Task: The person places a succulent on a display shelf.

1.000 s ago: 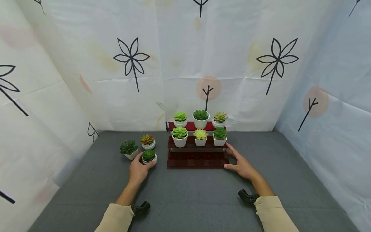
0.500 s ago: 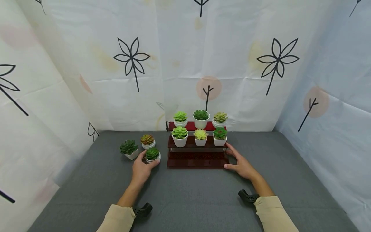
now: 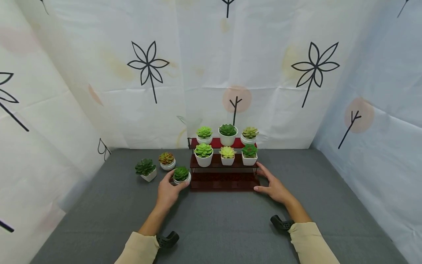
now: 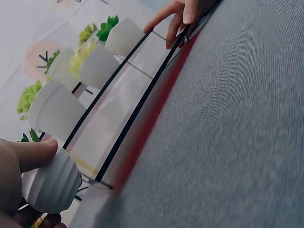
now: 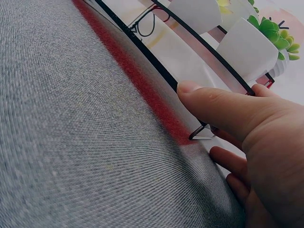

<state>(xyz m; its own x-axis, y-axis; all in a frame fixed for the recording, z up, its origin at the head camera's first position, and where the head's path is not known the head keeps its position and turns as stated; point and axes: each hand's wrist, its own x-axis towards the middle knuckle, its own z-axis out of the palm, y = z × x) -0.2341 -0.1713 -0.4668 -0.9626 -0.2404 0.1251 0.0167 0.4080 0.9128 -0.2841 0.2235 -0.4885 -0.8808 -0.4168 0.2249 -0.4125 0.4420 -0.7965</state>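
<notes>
In my left hand (image 3: 169, 190) I grip a small potted succulent (image 3: 181, 173), green leaves in a round white ribbed pot (image 4: 53, 183). Thumb and fingers close around the pot, just off the left end of a dark red tiered rack (image 3: 225, 182). At the rack's other end, my right hand (image 3: 275, 187) holds on from the side. Its thumb (image 5: 209, 102) presses the lower tier's front edge, and the index finger reaches the corner of the tier above. Several potted succulents line the two upper tiers, among them a bright green one (image 3: 203, 150) at the middle tier's left.
Left of the rack, a dark green succulent (image 3: 145, 167) in a white pot and a reddish-orange one (image 3: 166, 158) stand on the grey cloth-covered table (image 3: 224, 231). Behind the rack hangs a white patterned curtain (image 3: 197, 66). A thin dark cord loop (image 3: 104, 149) hangs at the back left.
My left hand has carried its succulent rightward and slightly farther back, from beside the other two loose plants to the rack's left end. My right hand has stayed at the rack.
</notes>
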